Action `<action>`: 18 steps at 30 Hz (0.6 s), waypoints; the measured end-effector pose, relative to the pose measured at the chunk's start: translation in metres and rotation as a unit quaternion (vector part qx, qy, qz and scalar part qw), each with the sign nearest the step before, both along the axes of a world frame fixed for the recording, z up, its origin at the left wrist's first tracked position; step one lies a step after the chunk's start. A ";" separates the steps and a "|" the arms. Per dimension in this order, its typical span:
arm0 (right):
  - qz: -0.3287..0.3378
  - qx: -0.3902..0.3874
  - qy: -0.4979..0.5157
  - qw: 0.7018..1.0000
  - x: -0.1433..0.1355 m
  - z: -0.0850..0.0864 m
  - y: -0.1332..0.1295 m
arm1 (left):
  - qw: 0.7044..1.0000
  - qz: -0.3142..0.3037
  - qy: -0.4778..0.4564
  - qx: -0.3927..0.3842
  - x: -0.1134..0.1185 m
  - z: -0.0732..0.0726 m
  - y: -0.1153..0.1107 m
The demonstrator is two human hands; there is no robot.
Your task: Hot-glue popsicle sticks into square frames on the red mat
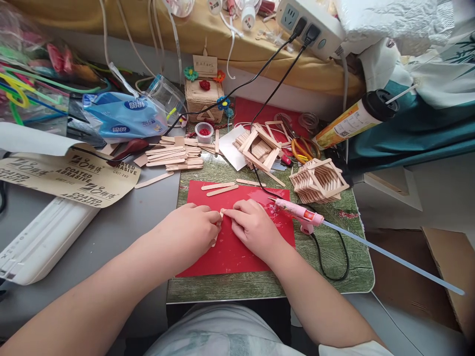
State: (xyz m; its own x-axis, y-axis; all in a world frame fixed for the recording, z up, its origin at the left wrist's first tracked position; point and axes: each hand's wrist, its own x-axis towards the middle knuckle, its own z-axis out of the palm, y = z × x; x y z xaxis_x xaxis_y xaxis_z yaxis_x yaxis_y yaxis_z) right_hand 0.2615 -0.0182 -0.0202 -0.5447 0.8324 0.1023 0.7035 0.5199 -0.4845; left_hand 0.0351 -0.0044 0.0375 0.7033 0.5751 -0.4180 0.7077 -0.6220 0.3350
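Over a red sheet, my left hand is closed on a wooden craft stick, which shows partly below its fingers. My right hand meets it from the other side, index fingertip touching the stick's upper end. Whether its thumb also grips the stick is hard to see. Beyond the hands, two loose craft sticks lie at the sheet's far edge, with another stick just past it. To the right of my right hand rests a pink glue gun with a long translucent glue stick in its back.
Stacked-stick frames stand at the right, near scissors and a tilted drink cup. A pile of craft sticks lies back left, by sandpaper and a tissue pack. Black cords hang from a power strip.
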 end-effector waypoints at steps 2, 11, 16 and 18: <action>0.001 0.003 0.002 1.000 0.001 -0.001 0.000 | 1.000 0.000 0.003 -0.003 0.000 0.001 0.000; -0.025 0.001 0.086 0.996 0.005 -0.004 0.000 | 1.000 -0.001 -0.013 0.010 0.000 -0.001 0.000; -0.028 -0.001 0.089 0.996 0.004 -0.002 0.003 | 1.000 -0.004 -0.025 0.015 -0.002 -0.004 -0.001; -0.026 0.000 0.083 0.996 0.004 -0.003 0.003 | 0.999 -0.003 -0.038 0.021 -0.003 -0.004 -0.002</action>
